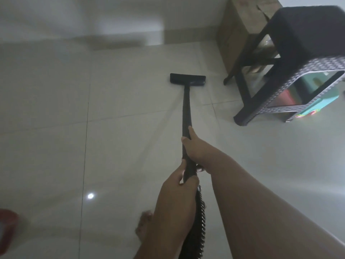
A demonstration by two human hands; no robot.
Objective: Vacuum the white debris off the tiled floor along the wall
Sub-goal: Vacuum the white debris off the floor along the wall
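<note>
A black vacuum wand (pixel 186 111) runs from my hands out to a flat black floor nozzle (pixel 187 78) resting on the pale tiled floor (pixel 121 101), a short way from the white wall (pixel 93 17). My right hand (pixel 194 146) grips the wand higher up. My left hand (pixel 179 182) holds it lower, where the ribbed black hose (pixel 200 217) begins. The picture is dim and hazy, and I cannot make out any white debris on the tiles.
A dark woven stool (pixel 291 58) stands at the right with colourful items under it. Behind it is a brown cardboard box (pixel 240 28) against the wall. A red object (pixel 7 227) sits at the lower left edge. My bare foot (pixel 143 225) is on the tiles.
</note>
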